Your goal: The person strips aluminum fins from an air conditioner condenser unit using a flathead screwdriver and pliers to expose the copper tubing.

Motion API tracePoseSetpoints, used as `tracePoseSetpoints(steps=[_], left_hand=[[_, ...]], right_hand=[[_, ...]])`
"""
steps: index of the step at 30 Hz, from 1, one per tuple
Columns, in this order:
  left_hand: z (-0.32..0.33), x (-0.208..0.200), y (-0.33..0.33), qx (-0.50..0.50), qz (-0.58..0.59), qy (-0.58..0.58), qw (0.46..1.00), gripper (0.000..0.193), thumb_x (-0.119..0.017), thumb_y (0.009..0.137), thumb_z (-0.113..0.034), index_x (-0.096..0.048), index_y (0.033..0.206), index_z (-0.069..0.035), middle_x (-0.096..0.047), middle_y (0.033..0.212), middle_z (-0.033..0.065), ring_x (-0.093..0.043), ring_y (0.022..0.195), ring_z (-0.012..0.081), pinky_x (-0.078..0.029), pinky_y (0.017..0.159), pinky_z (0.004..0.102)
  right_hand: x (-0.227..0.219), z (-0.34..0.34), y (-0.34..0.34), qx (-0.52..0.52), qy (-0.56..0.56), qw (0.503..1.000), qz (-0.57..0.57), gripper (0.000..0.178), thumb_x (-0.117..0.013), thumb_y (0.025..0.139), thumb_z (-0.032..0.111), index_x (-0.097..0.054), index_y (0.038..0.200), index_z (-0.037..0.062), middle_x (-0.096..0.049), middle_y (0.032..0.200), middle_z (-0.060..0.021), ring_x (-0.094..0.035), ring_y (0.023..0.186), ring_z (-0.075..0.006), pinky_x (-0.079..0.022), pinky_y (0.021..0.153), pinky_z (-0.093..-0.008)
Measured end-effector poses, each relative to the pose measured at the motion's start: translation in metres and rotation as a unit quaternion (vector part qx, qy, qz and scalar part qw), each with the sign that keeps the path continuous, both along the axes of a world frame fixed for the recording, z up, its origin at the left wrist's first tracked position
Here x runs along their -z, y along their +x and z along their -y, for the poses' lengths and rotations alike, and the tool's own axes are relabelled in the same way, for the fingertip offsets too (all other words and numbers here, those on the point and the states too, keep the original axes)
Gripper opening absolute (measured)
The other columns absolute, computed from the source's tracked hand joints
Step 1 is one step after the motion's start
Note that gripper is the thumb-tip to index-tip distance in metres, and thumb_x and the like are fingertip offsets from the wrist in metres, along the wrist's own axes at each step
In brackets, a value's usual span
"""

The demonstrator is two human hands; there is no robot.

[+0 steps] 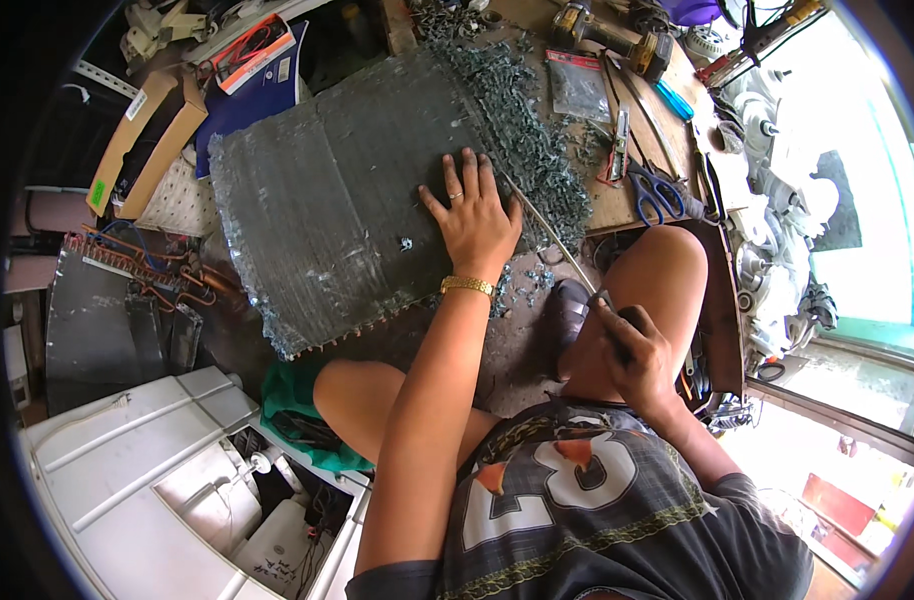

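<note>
A large dark grey finned coil panel (327, 190) lies tilted in front of me, its far right end against the workbench. My left hand (474, 215), with a ring and a gold-coloured watch band, rests flat on the panel, fingers spread. In my right hand (637, 350) is the black handle of a long thin screwdriver (557, 243). Its shaft reaches up and left to the panel's right edge, just past my left fingers. Torn, curled fin scraps (522, 125) are heaped along that edge. The right fingers are wrapped round the handle, partly hiding it.
On the bench lie blue-handled scissors (657, 195), a utility knife (618, 145), a plastic packet (579, 85) and a yellow-black cordless drill (617, 40). To the left are an open cardboard box (142, 140) and copper tubing (192, 285). A white appliance casing (127, 450) stands at lower left.
</note>
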State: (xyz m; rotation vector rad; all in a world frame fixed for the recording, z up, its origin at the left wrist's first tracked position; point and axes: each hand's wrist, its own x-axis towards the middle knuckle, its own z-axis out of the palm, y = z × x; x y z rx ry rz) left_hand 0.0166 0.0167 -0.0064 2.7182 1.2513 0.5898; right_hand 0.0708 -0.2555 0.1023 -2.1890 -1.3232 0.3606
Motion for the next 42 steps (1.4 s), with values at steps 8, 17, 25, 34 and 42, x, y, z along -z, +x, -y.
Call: tracePoseSetpoints(steps=[8,17,25,34,42], left_hand=[[-0.001,-0.001,0.0,0.005,0.011,0.004,1.0,0.067,-0.062,0.098,-0.044,-0.05,0.15,-0.005,-0.041,0.165,0.011,-0.028,0.158,0.0356,-0.019,0.12,0.0747],[0.002,0.002,-0.001,0.012,0.014,0.017,1.0,0.07,-0.063,0.096,-0.045,-0.05,0.152,-0.005,-0.042,0.165,0.0113,-0.029,0.157,0.0367,-0.019,0.12,0.075],[0.0,0.003,0.001,0.006,0.027,0.019,0.999,0.069,-0.06,0.098,-0.047,-0.049,0.153,-0.008,-0.043,0.164,0.0125,-0.031,0.156,0.0369,-0.02,0.119,0.0748],[0.0,0.004,0.0,-0.001,0.024,0.02,1.0,0.069,-0.058,0.1,-0.05,-0.048,0.155,-0.009,-0.041,0.165,0.0122,-0.028,0.157,0.0366,-0.018,0.119,0.0752],[-0.001,0.004,0.0,0.002,0.013,0.011,1.0,0.068,-0.058,0.101,-0.05,-0.049,0.154,-0.009,-0.041,0.166,0.0123,-0.028,0.157,0.0366,-0.02,0.119,0.0749]], right_hand=[[0.005,0.0,-0.005,0.019,-0.008,1.0,-0.006,0.05,-0.072,0.088,0.004,-0.07,0.137,0.013,-0.065,0.103,-0.0126,-0.07,0.088,-0.0324,-0.057,0.076,-0.0422],[0.018,-0.082,0.013,0.014,0.003,0.999,0.044,0.048,-0.071,0.092,0.011,-0.069,0.139,0.0193,-0.067,0.114,-0.0202,-0.07,0.085,-0.0415,-0.057,0.076,-0.0482],[-0.008,-0.035,0.017,-0.038,-0.006,0.999,0.014,0.058,-0.071,0.088,0.004,-0.064,0.144,0.0164,-0.062,0.103,-0.0166,-0.068,0.087,-0.0381,-0.056,0.075,-0.0477],[-0.019,-0.011,0.013,0.016,-0.017,0.999,-0.039,0.062,-0.072,0.087,0.003,-0.062,0.147,0.0128,-0.063,0.102,-0.0145,-0.068,0.088,-0.0341,-0.055,0.078,-0.0429],[-0.006,-0.008,0.012,0.002,0.015,1.0,-0.026,0.063,-0.072,0.087,0.003,-0.061,0.148,0.0125,-0.061,0.097,-0.0142,-0.066,0.084,-0.0338,-0.054,0.076,-0.043]])
